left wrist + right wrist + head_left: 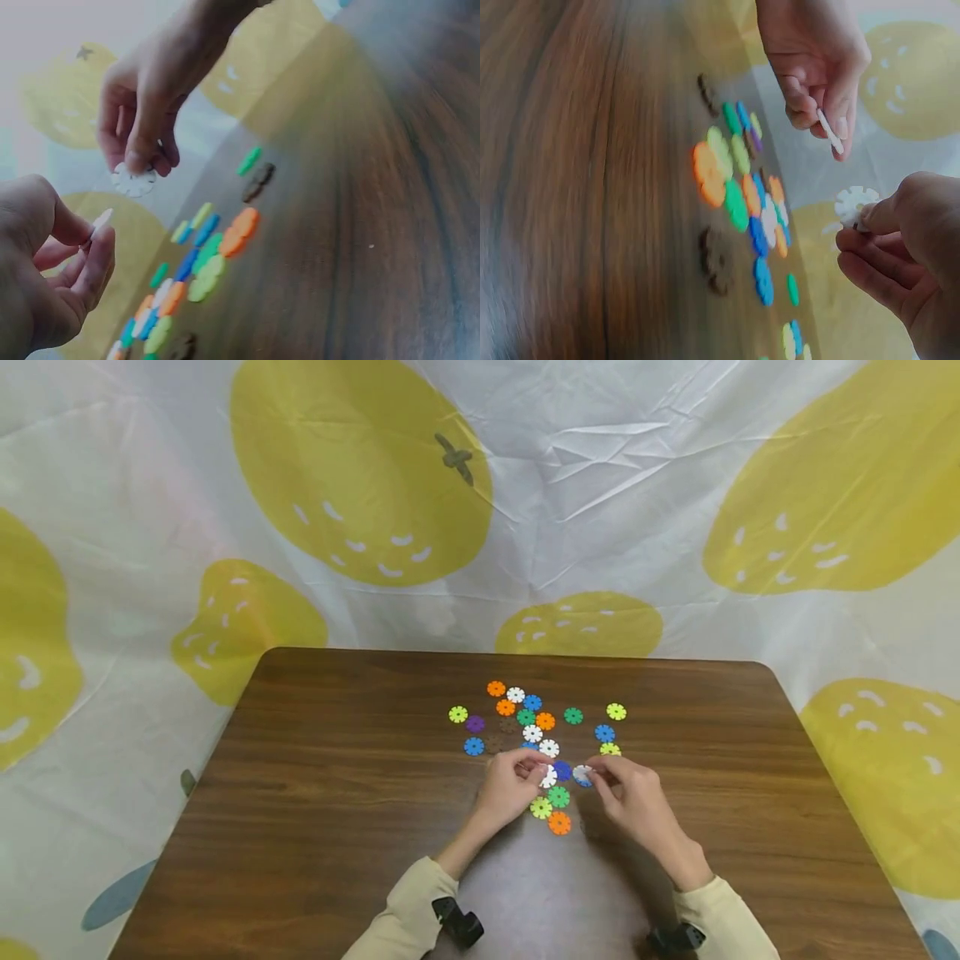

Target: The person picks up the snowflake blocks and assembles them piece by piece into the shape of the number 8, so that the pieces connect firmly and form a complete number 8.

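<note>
Behind the dark wooden table (315, 793) hangs a white cloth (637, 485) printed with big yellow fruit shapes. Small notched plastic discs (534, 718) in many colours lie scattered near the table's middle. Just at six o'clock of that scatter, both hands are raised a little off the wood. The left hand (510, 787) pinches a white disc (829, 132) edge-on between thumb and fingers. The right hand (637, 797), at three o'clock of the left, pinches another white disc (855, 204) at its fingertips. The two discs are near each other, not touching.
</note>
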The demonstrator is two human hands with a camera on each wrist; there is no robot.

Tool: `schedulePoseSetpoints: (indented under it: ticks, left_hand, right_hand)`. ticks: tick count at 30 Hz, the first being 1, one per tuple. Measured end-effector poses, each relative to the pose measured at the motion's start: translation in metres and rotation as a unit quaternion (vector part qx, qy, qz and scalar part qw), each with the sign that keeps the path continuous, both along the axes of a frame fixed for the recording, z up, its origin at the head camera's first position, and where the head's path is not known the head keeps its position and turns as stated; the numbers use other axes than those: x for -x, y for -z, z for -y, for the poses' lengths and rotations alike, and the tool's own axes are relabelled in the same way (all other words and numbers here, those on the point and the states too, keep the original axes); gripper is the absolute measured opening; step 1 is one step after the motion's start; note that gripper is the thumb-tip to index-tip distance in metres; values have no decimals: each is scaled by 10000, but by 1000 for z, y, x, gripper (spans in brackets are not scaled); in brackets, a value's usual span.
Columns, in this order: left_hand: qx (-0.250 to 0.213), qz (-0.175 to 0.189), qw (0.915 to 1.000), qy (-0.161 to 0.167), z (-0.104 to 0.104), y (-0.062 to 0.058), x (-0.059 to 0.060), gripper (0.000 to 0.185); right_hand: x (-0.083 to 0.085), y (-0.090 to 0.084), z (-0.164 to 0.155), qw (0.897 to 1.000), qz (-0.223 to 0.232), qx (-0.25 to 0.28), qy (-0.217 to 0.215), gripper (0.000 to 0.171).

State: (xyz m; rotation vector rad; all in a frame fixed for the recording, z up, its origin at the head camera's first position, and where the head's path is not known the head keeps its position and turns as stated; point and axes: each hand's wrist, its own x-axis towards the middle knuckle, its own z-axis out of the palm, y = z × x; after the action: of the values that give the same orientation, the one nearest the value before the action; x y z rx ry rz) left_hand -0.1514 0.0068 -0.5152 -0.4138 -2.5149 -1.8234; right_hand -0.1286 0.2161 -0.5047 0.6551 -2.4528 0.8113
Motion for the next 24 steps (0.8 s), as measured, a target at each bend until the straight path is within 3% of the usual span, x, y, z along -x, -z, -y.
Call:
schedulePoseSetpoints:
  ticks: [7, 13, 19, 24]
  left_hand:
    - [-488, 246, 9980, -314, 21, -18, -10, 11]
    - [-816, 378, 9958, -197, 32, -28, -18, 10]
    - [-1005, 398, 9940, -156, 39, -31, -22, 13]
    - [-864, 299, 9957, -180, 44, -31, -23, 12]
  right_hand:
    - [-10, -13, 21, 9985, -147, 331, -418, 24]
    - [-14, -21, 37, 9959, -264, 462, -727, 25]
    - [-17, -23, 49, 9956, -190, 486, -784, 23]
    - [-18, -25, 56, 9954, -267, 357, -843, 25]
